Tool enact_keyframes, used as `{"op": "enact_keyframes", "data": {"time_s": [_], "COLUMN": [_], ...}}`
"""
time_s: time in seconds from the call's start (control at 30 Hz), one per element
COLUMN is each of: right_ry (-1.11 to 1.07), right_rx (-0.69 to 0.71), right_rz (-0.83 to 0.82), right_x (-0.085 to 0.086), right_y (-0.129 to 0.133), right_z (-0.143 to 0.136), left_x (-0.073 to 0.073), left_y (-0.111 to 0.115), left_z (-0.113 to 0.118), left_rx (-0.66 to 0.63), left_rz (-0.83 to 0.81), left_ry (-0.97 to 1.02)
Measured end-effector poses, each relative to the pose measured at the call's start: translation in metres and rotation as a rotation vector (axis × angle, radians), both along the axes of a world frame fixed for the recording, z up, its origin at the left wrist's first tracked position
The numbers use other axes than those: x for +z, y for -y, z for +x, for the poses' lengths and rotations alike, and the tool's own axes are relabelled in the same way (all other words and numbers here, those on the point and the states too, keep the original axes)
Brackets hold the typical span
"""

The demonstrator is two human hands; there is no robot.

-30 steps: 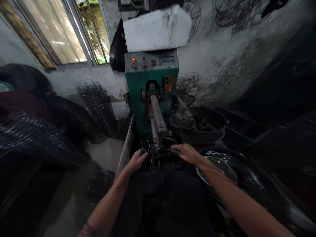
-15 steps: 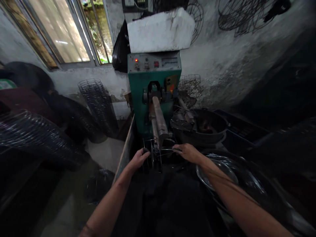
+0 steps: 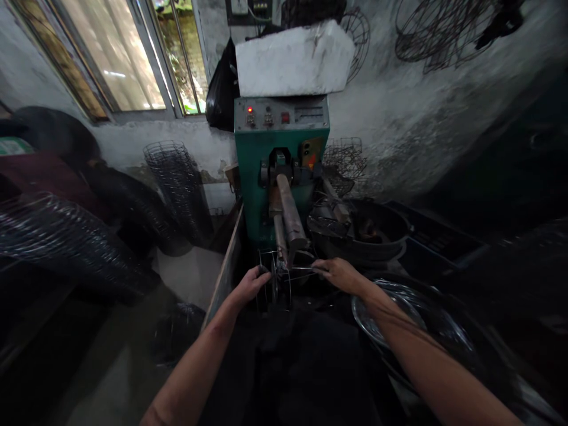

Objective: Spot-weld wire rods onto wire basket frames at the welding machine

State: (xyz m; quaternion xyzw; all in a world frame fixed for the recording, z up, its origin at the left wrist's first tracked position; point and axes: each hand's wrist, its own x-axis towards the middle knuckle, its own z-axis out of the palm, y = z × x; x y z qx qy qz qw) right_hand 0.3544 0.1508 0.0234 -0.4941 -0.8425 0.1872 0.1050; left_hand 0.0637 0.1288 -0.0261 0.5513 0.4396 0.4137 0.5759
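Wire frame [image 3: 274,285] sits right at the tips of the electrode arms, between the two hands. Left hand [image 3: 251,285] is closed on the frame's left side; right hand [image 3: 339,273] pinches thin wires [image 3: 302,268] that run left toward the arm tips. Whether wires touch the frame: can't tell, too dark. Upper electrode arm [image 3: 293,220] juts out from the green machine [image 3: 249,177] directly over the lower electrode arm [image 3: 280,235], so clearance between the hands is tight. Panel's red lamp [image 3: 249,109] is lit; a phone [image 3: 310,151] rests against the machine front, upper right. Upright board [image 3: 225,257] boxes in the left-hand side. On the right, a basin [image 3: 377,254] stands near the right hand, and shiny wire rings [image 3: 390,296] lie under the right forearm, partly hidden by it. White foam block [image 3: 293,62] sits on top of the machine, black plastic bag [image 3: 222,89] hangs just left of it. Stacked wire baskets [image 3: 175,183] stand farther left, by the wall.
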Motion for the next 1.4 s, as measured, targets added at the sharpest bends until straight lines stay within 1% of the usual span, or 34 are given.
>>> {"op": "enact_keyframes", "data": {"time_s": [0.1, 0.27, 0.53, 0.6, 0.63, 0.73, 0.77, 0.8, 0.87, 0.9, 1.0, 1.03, 1.07, 1.1, 1.13, 1.23, 1.33, 1.4], "right_ry": [0.006, -0.022, -0.096, -0.104, -0.094, -0.044, -0.04, -0.045, -0.056, -0.059, -0.119, -0.168, -0.223, -0.272, -0.307, -0.341, -0.346, -0.348], "right_rx": [-0.018, 0.011, 0.015, 0.001, -0.008, -0.019, -0.016, -0.022, -0.089, -0.161, -0.461, -0.533, -0.571, -0.569, -0.535, -0.393, -0.331, -0.289], "right_rz": [-0.01, 0.002, 0.089, 0.159, 0.212, 0.366, 0.394, 0.406, 0.401, 0.395, 0.408, 0.417, 0.425, 0.426, 0.419, 0.392, 0.414, 0.433], "right_x": [0.001, -0.001, -0.018, -0.022, -0.023, -0.026, -0.026, -0.027, -0.027, -0.027, -0.022, -0.019, -0.016, -0.012, -0.009, -0.003, -0.008, -0.015], "right_y": [-0.001, -0.002, -0.005, -0.002, -0.001, 0.003, 0.005, 0.006, 0.008, 0.009, 0.017, 0.02, 0.025, 0.029, 0.033, 0.038, 0.031, 0.025], "right_z": [0.001, 0.002, 0.006, 0.007, 0.008, 0.014, 0.019, 0.024, 0.037, 0.044, 0.062, 0.064, 0.064, 0.061, 0.055, 0.025, -0.005, -0.017], "left_x": [-0.005, -0.01, 0.002, 0.0, -0.003, -0.017, -0.022, -0.026, -0.032, -0.033, -0.03, -0.028, -0.027, -0.026, -0.025, -0.022, -0.016, -0.012], "left_y": [-0.004, -0.005, -0.001, 0.005, 0.009, 0.03, 0.038, 0.045, 0.055, 0.057, 0.053, 0.05, 0.048, 0.046, 0.045, 0.047, 0.054, 0.057], "left_z": [-0.001, -0.003, -0.002, -0.001, 0.0, 0.005, 0.008, 0.011, 0.017, 0.02, 0.024, 0.025, 0.026, 0.026, 0.027, 0.03, 0.032, 0.033], "left_rx": [-0.009, -0.011, -0.005, 0.05, 0.104, 0.326, 0.371, 0.383, 0.348, 0.32, 0.24, 0.214, 0.194, 0.181, 0.182, 0.246, 0.304, 0.314], "left_rz": [0.027, 0.027, 0.023, 0.056, 0.074, 0.088, 0.076, 0.062, 0.048, 0.049, 0.008, -0.025, -0.062, -0.092, -0.108, -0.109, -0.136, -0.154], "left_ry": [-0.017, 0.005, -0.044, -0.054, -0.07, -0.115, -0.117, -0.109, -0.087, -0.076, -0.002, 0.035, 0.072, 0.104, 0.132, 0.2, 0.236, 0.239]}}
